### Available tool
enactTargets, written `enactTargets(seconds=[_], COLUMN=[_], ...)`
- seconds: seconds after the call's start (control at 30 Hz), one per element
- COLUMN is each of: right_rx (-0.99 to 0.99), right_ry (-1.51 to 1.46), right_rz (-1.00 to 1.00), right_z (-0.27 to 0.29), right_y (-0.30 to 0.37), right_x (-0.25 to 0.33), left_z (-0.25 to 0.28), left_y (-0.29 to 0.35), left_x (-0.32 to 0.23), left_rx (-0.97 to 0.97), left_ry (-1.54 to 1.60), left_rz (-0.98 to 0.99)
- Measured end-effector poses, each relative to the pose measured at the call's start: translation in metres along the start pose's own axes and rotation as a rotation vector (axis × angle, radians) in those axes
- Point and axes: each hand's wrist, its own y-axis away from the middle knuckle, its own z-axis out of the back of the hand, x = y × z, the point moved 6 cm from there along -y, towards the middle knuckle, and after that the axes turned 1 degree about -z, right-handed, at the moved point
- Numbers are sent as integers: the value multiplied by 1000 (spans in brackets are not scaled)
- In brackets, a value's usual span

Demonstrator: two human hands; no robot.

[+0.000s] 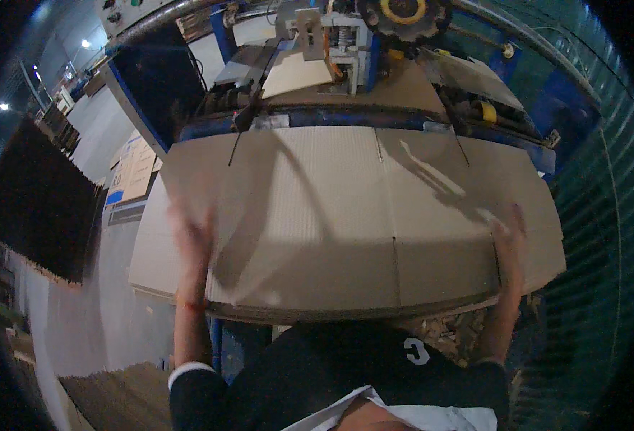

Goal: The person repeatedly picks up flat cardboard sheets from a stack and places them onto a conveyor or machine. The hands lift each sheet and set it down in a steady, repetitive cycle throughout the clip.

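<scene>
A stack of flat brown cardboard box blanks (331, 201) lies in front of me, with slots cut in the top sheet and crease lines across it. Over the left part of the top sheet is my left hand (192, 233), blurred by motion, its thumb and fingers apart. My right hand (509, 233) is over the right part, beside a slot, also somewhat blurred, with thumb and fingers apart. Neither hand holds anything. Whether the palms touch the cardboard I cannot tell. Shadows fall across the sheet.
Beyond the stack stands a blue-framed machine (353, 54) with a toothed black wheel (404, 14) and a light board piece (299, 74). Printed cardboard (131, 171) lies at the left. A dark cardboard stack (44, 205) stands farther left. Green corrugated sheeting (600, 237) borders the right; scraps (450, 337) lie below.
</scene>
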Motion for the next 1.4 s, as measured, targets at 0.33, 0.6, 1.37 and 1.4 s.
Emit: enactTargets(seconds=[0.33,0.6,1.37,1.4], right_rx=[-124,-950,343,342], right_ry=[80,-589,-91,-124], right_rz=[-649,-448,516,515], right_z=[-14,41,18,21], right_y=[88,66,149,146], right_x=[-165,-124,111,114], left_z=[98,135,11,8], left_y=[104,70,106,106], left_x=[147,101,-103,-106], left_rx=[-430,-524,781,785], left_ry=[-332,419,-107,-139], left_rz=[537,518,-564,-576])
